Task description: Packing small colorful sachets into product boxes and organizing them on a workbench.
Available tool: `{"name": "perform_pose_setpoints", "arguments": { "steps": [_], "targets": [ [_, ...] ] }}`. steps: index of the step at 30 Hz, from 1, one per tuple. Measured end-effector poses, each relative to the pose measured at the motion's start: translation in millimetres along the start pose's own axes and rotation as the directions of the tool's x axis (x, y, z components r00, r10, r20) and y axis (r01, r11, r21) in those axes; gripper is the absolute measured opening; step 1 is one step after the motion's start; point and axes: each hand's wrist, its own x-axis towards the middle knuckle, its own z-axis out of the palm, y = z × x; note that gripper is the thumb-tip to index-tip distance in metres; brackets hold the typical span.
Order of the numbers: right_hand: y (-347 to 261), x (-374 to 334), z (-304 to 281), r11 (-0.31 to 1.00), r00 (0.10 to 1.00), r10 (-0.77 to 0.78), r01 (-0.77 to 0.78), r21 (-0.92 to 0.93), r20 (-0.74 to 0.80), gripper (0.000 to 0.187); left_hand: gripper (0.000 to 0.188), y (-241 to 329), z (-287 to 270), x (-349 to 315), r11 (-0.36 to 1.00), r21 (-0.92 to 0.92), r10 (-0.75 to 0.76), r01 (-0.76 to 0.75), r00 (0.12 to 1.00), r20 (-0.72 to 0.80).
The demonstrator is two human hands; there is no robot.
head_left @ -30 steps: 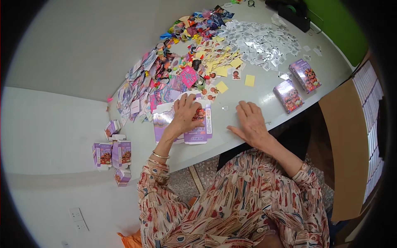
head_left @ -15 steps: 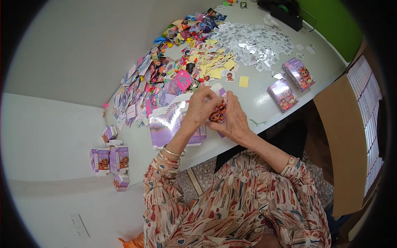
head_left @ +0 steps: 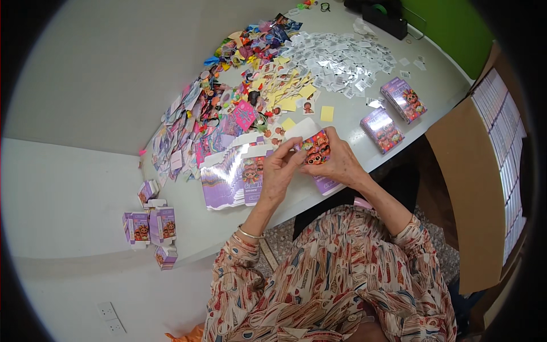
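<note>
Between my hands, above the table's front edge, is a small purple cardboard box with orange cartoon characters on its face and a white flap at its far end. My left hand pinches its left edge with thumb and fingers. My right hand wraps round its right side, the thumb across the lower front. Purple card shows below the right hand. Just left of my left hand lies an overlapping stack of flattened purple boxes, white flaps at their far ends.
Two closed purple boxes stand at the right. Behind lie piles of small silver-white packets, yellow cards and colourful trinkets. A black tape dispenser sits far right. More purple boxes stand left; a carton is at right.
The held box's printed face has turned more into view, its white flap standing out at the far end. My left hand has shifted down, uncovering more of the flattened stack.
</note>
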Motion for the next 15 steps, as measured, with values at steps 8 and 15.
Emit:
{"name": "perform_pose_setpoints", "arguments": {
  "steps": [8, 15],
  "targets": [
    [29, -11, -12, 0.985, 0.994, -0.019, 0.001, 0.172, 0.104, 0.06, 0.025, -2, -5, 6, 0.999, -0.008, 0.039, -0.039, 0.999, 0.036],
    [42, -15, -31, 0.871, 0.9, 0.026, -0.234, 0.432, 0.434, 0.033, 0.057, 26, -18, 17, 0.979, 0.154, -0.184, 0.137, 0.916, 0.356]
  ]
}}
